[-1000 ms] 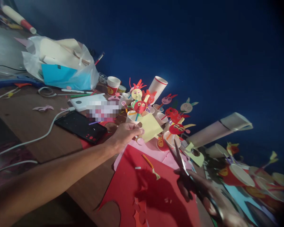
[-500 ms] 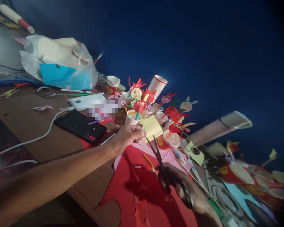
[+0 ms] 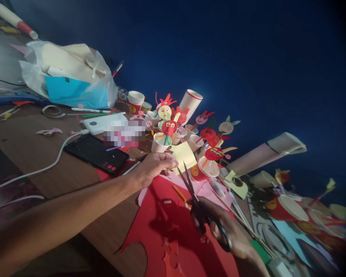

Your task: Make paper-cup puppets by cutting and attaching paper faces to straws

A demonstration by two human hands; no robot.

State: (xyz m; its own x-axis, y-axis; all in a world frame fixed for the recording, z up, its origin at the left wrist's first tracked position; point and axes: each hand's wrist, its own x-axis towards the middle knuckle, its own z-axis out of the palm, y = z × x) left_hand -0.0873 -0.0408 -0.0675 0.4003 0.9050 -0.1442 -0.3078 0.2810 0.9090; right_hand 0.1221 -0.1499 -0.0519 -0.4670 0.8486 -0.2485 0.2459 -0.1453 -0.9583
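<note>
Nearest the camera, the right hand (image 3: 229, 236) is closed around the dark handles of a pair of scissors (image 3: 197, 204), fingers through the loops. The blades stand a little apart in a narrow V and point up and away over a large red sheet (image 3: 161, 234) that lies flat on the desk (image 3: 29, 148), with cut scraps scattered on it. Just beyond, on a pink sheet (image 3: 203, 189), the left hand (image 3: 154, 165) pinches the near-left edge of a square yellow paper (image 3: 184, 154) between thumb and fingertips and holds it lifted off the desk. The blade tips reach the paper's lower edge; whether the paper already sits between them cannot be told.

The step in hand appears to be the start of a cut into the yellow paper. A clean cut would likely call for the left hand to keep the paper taut and feed it into the open blades while the right hand closes them.

Behind the paper stand paper cups (image 3: 160, 143) bearing paper faces on sticks. To the left lie a black phone (image 3: 96, 154) and a white power bank (image 3: 102, 122), and farther back a plastic bag (image 3: 69, 80) against the blue wall (image 3: 248, 57).
</note>
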